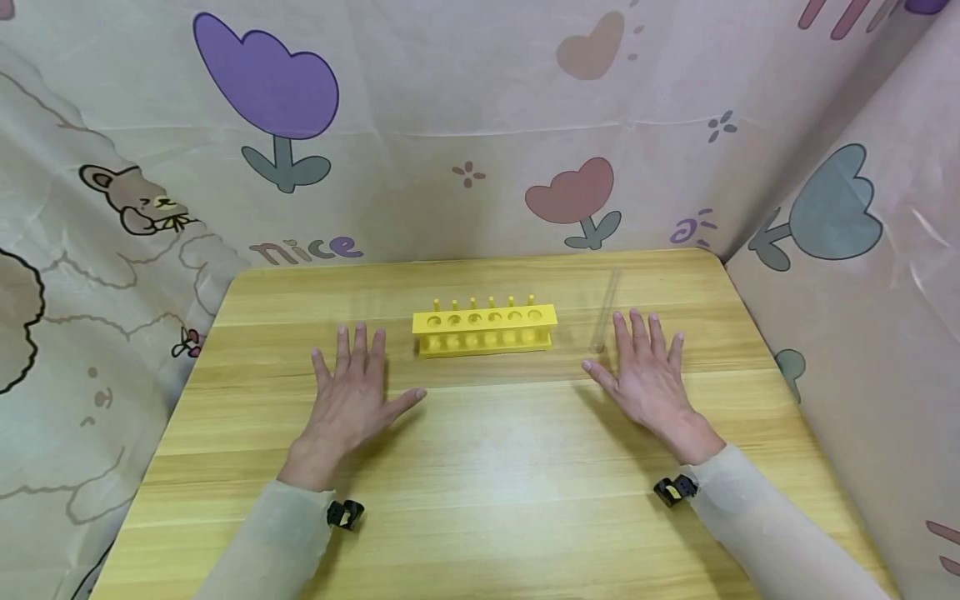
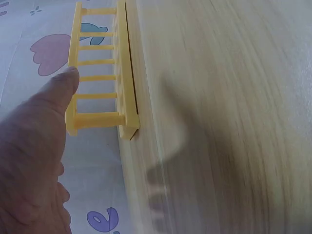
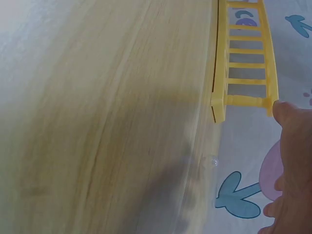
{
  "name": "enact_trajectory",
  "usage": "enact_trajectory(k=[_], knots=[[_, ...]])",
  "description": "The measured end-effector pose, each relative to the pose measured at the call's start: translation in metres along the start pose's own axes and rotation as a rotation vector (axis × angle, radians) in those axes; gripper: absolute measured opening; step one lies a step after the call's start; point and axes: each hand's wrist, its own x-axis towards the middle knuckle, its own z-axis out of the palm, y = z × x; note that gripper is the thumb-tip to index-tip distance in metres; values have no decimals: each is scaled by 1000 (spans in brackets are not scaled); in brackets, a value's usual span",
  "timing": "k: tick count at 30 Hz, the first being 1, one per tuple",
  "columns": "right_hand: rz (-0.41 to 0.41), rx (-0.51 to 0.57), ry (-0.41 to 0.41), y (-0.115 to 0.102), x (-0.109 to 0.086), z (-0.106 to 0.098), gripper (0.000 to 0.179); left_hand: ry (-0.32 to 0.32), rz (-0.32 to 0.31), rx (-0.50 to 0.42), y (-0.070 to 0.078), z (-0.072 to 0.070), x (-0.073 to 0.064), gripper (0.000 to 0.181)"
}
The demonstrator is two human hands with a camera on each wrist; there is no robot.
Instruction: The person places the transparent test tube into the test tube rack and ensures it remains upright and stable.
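A yellow test tube rack with a row of round holes and several short pegs stands near the back of the table. To its right lies a clear glass test tube, pointing away toward the back edge. My left hand, fingers straight and thumb spread, is held left of the rack and nearer me. On the other side my right hand is spread the same way, its fingertips close to the tube. Both hands hold nothing. The left wrist view shows the rack beyond the left thumb; the right wrist view shows it past the right thumb.
The wood-grain table has rounded back corners. A printed curtain hangs right behind it and along both sides. Small black cameras are strapped at both wrists, over pale sleeves.
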Motion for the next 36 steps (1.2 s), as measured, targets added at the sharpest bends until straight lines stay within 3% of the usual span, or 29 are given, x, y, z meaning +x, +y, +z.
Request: enact_trajectory(k=[10,17,29,36], knots=[[-32,-3,24,0,1,-2,97,17,27,18,1,-2,4,116],[-54,19,47,-2,6,-3,94,21,39,-21,4,-6,11,109],[-60,15,72,-3,18,-4,90,29,85,-38,13,-9,33,105],[-84,24,107,-2,26,-5,85,-6,108,-13,22,-11,46,105]])
